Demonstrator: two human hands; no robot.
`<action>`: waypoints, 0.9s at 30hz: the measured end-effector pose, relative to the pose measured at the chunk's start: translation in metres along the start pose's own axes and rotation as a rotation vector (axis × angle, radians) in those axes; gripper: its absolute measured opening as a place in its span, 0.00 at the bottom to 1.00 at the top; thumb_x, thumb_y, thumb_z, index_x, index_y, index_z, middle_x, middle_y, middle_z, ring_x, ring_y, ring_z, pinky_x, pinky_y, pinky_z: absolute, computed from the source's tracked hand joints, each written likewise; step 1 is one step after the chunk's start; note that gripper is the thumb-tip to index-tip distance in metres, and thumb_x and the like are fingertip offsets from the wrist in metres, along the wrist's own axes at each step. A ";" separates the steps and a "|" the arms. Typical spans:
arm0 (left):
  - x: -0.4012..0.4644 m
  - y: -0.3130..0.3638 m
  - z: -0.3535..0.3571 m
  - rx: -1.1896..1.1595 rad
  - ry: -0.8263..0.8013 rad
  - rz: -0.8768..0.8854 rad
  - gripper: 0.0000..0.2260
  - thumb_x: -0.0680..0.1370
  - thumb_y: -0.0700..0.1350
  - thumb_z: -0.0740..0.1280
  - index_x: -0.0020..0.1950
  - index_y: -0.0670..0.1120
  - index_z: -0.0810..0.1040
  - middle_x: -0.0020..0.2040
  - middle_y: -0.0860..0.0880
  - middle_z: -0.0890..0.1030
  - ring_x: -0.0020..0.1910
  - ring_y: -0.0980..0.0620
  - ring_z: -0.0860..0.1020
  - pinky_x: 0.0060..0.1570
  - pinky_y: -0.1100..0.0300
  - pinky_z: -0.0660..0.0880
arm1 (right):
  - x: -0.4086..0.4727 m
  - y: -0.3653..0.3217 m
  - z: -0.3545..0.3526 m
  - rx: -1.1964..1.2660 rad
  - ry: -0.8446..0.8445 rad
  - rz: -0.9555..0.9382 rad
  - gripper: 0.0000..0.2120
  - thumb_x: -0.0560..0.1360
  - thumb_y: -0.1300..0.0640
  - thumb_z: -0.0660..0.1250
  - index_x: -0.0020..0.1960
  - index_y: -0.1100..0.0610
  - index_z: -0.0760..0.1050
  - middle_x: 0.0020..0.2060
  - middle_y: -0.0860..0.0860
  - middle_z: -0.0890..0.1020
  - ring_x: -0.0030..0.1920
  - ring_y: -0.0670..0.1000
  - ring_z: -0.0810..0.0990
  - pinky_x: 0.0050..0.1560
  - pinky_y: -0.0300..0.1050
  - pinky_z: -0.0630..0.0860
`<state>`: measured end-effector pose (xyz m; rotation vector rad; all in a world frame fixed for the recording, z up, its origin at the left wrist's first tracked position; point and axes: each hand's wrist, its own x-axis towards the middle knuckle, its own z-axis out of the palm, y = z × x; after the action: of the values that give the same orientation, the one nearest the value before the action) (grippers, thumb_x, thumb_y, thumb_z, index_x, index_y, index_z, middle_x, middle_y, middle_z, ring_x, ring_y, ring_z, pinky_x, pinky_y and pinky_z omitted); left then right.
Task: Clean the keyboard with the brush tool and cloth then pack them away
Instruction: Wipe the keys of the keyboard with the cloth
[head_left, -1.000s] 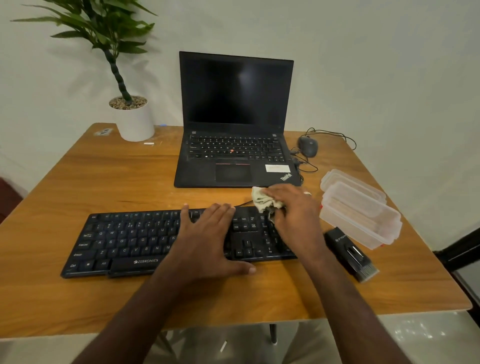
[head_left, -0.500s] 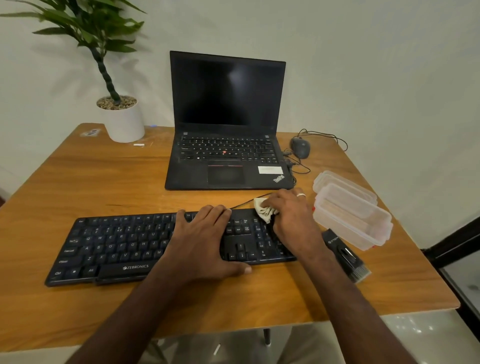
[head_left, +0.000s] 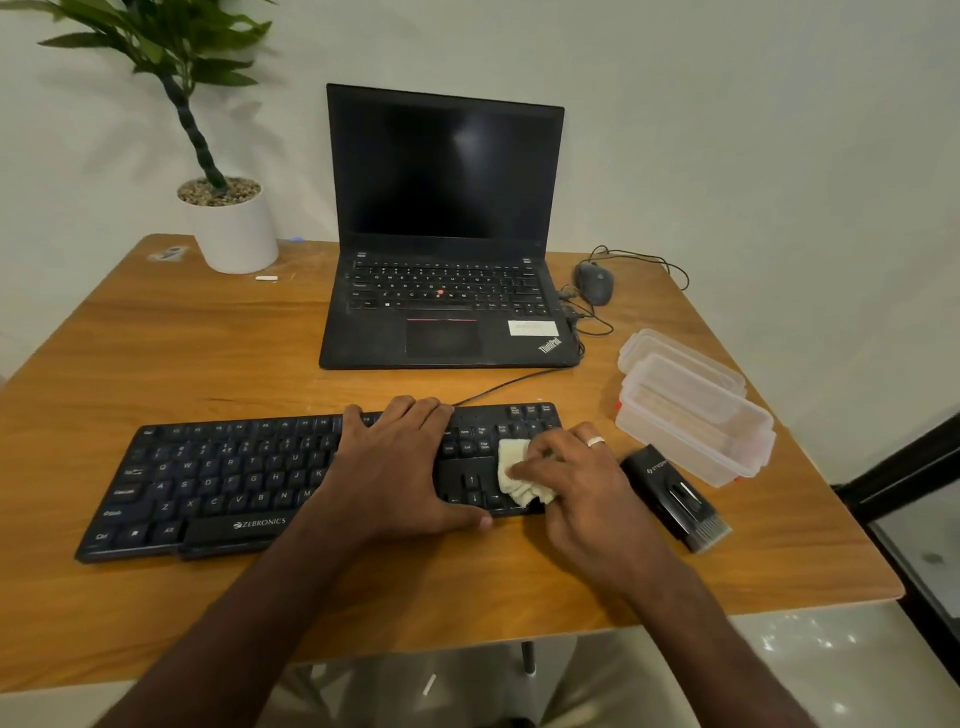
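A black keyboard (head_left: 218, 483) lies across the wooden table (head_left: 182, 353) in front of me. My left hand (head_left: 400, 467) lies flat on its middle keys, fingers straight. My right hand (head_left: 576, 480) grips a small white cloth (head_left: 514, 467) and presses it on the keyboard's right end, near the arrow keys. The black brush tool (head_left: 675, 496) lies on the table just right of that hand, bristles toward me. A clear plastic box (head_left: 696, 426) stands open behind the brush, its lid (head_left: 644, 348) partly under it.
An open black laptop (head_left: 447, 234) sits behind the keyboard. A wired mouse (head_left: 594, 282) and its cable lie to the laptop's right. A potted plant (head_left: 228, 218) stands at the back left. The table's right edge runs close past the box.
My right hand has drawn the cloth from the keyboard's top right corner toward me, down to the arrow keys. My left hand has stayed on the keys.
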<state>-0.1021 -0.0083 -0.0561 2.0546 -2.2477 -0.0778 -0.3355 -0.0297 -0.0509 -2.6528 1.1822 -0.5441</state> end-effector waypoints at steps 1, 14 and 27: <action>0.001 0.000 0.000 0.001 -0.004 0.001 0.58 0.57 0.86 0.52 0.77 0.51 0.59 0.74 0.55 0.65 0.72 0.53 0.63 0.68 0.35 0.58 | 0.000 0.004 0.000 0.067 0.012 0.005 0.20 0.70 0.65 0.61 0.54 0.53 0.85 0.51 0.46 0.79 0.55 0.47 0.68 0.52 0.42 0.69; 0.000 -0.003 -0.008 -0.005 -0.062 -0.017 0.59 0.55 0.86 0.55 0.78 0.54 0.55 0.77 0.56 0.62 0.74 0.54 0.60 0.70 0.37 0.58 | 0.062 0.023 0.011 -0.101 0.066 0.126 0.16 0.77 0.63 0.70 0.62 0.52 0.84 0.62 0.49 0.81 0.64 0.55 0.72 0.65 0.46 0.65; -0.002 -0.003 -0.009 -0.041 -0.068 -0.020 0.59 0.55 0.85 0.57 0.79 0.54 0.55 0.78 0.56 0.61 0.75 0.54 0.58 0.71 0.37 0.56 | 0.058 0.024 0.016 -0.036 0.161 0.264 0.15 0.76 0.66 0.70 0.58 0.54 0.85 0.58 0.50 0.82 0.62 0.56 0.74 0.64 0.49 0.71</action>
<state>-0.0980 -0.0064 -0.0479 2.0838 -2.2448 -0.1957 -0.3095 -0.0889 -0.0579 -2.4634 1.5718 -0.7031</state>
